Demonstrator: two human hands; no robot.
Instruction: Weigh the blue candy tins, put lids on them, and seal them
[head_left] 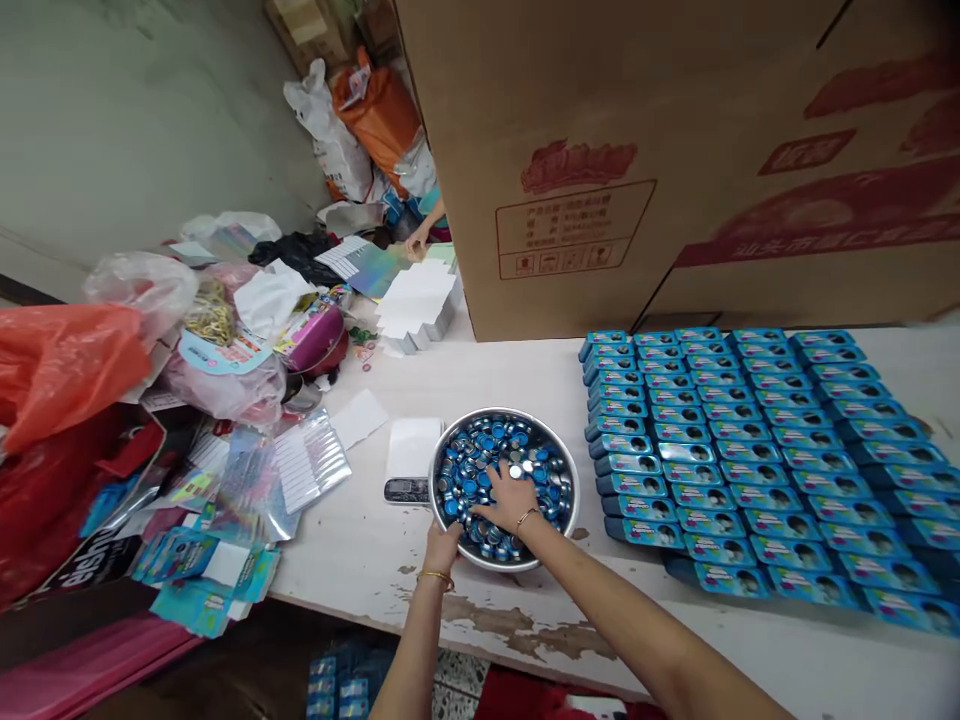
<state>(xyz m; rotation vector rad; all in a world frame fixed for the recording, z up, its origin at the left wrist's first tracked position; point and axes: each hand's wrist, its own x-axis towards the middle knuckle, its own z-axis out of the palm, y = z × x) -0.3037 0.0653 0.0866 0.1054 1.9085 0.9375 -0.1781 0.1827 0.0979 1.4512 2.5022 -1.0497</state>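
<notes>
A round steel bowl (504, 412) stands on the table, heaped with small round blue and silver tins (480, 470). My right hand (510, 500) rests on the heap with its fingers spread, and I see nothing held in it. My left hand (442, 547) sits at the bowl's near rim, its fingers hidden against the rim and the tins. A white digital scale (411, 450) lies partly under the bowl's left side. Neat rows of blue packaged tins (750, 460) fill the table to the right of the bowl.
A large printed cardboard carton (570, 170) stands behind the bowl. Past its left corner, a co-worker's hand (418, 240) reaches near a stack of white folded cards (416, 305). Holographic sheets (311, 460), plastic bags and blue packaging crowd the table's left side.
</notes>
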